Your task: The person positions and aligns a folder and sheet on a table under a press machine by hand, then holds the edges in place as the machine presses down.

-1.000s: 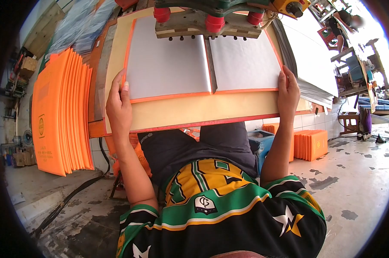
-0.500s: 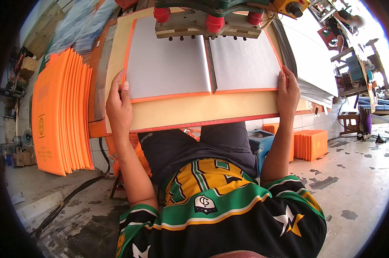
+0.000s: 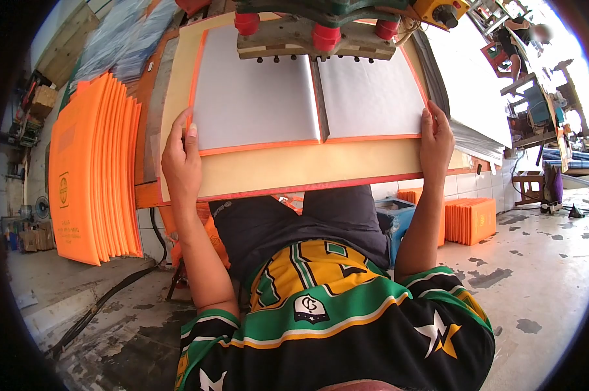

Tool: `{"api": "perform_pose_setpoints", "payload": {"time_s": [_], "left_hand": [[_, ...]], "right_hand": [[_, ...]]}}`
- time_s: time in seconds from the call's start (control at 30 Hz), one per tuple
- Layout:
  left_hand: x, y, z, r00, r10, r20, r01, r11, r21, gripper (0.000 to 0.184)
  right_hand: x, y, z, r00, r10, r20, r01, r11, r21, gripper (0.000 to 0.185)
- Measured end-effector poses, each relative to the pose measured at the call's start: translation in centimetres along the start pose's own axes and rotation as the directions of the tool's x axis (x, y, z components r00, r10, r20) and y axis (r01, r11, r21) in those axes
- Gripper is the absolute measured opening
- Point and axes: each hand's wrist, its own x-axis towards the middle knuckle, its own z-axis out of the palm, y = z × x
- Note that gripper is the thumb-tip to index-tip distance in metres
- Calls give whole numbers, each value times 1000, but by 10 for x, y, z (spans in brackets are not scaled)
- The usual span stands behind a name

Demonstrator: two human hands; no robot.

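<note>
Folder (image 3: 258, 91) lies open and flat on a yellowish board (image 3: 307, 163), partly under a machine (image 3: 288, 40). It has two smooth, pale grey sides, a thin orange edge and a dark strip down the middle. The left hand (image 3: 182, 159) and right hand (image 3: 436, 143) touch its outer edges, thumbs near fingers; I cannot tell if they pinch it.
</note>
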Motion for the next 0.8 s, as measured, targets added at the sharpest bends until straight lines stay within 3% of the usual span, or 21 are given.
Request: {"api": "perform_pose_setpoints", "payload": {"time_s": [0.8], "left_hand": [[0, 3, -1, 1000, -19, 21, 19, 1000, -15, 38]], "right_hand": [[-2, -3, -2, 1000, 6, 9, -6, 1000, 10, 42]]}}
